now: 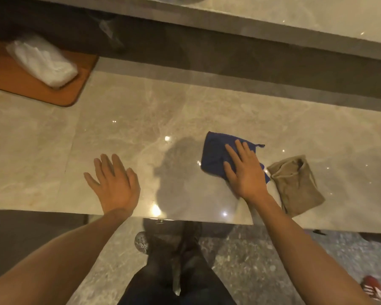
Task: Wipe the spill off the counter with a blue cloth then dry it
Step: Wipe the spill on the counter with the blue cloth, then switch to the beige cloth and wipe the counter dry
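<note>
A folded blue cloth lies on the glossy beige marble counter. My right hand presses flat on the cloth's right half, fingers spread. Just right of it sits a folded tan cloth, touching the blue one at its corner. My left hand rests flat on the counter near the front edge, fingers apart, holding nothing. Between my hands the counter shows a darker patch; whether it is wet or a shadow I cannot tell.
An orange mat with a white plastic packet on it lies at the back left. A dark gap and a second marble ledge run behind the counter. The counter's front edge is close to my legs.
</note>
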